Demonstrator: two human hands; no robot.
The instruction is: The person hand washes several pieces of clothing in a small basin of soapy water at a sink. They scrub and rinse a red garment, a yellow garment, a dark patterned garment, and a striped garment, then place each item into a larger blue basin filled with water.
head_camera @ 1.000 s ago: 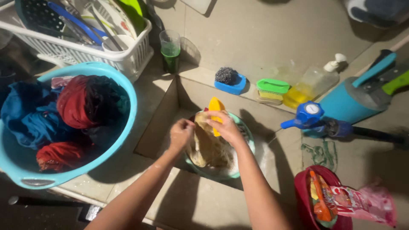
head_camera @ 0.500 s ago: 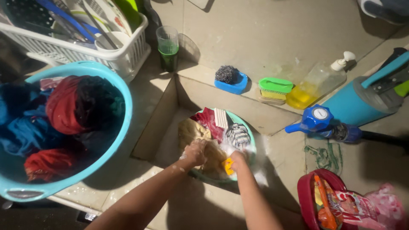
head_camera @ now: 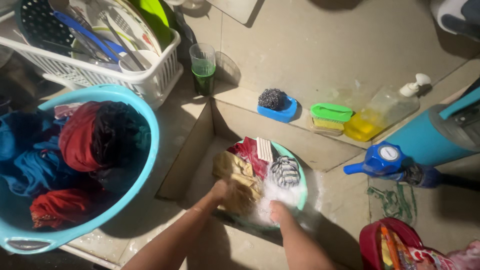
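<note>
Beige tiled flooring with a sunken square washing pit (head_camera: 200, 150) fills the view, dimly lit and seen from above. Both forearms enter from the bottom edge, cut off below the elbows. Down in the pit sits a round turquoise plastic basin (head_camera: 301, 192) of soapy water and soaking cloths. The left hand (head_camera: 220, 190) is closed around a wet tan cloth (head_camera: 237, 192) at the basin's 8 o'clock side, fingers buried in its folds. The right hand (head_camera: 278, 210) is plunged into white suds (head_camera: 280, 195) at 6 o'clock; the foam hides its fingers, so its grip cannot be told. A red cloth (head_camera: 250, 152) and a black-and-white striped cloth (head_camera: 286, 170) lie at the basin's 12 o'clock side. At 9 o'clock from the basin stands a large light-blue plastic tub (head_camera: 145, 125) heaped with red, blue and dark clothes. At 11 o'clock a white plastic dish rack (head_camera: 150, 80), partly cut off, holds utensils beside a clear tumbler of green liquid (head_camera: 203, 67). Along the ledge at 1 o'clock sit a steel scourer in a blue dish (head_camera: 276, 104), a green-topped scrubbing brush (head_camera: 330, 116) and a clear pump bottle of yellow liquid (head_camera: 382, 112) lying on its side. At 4 o'clock a red bucket (head_camera: 370, 242) of colourful packets is cropped by the frame edge.
</note>
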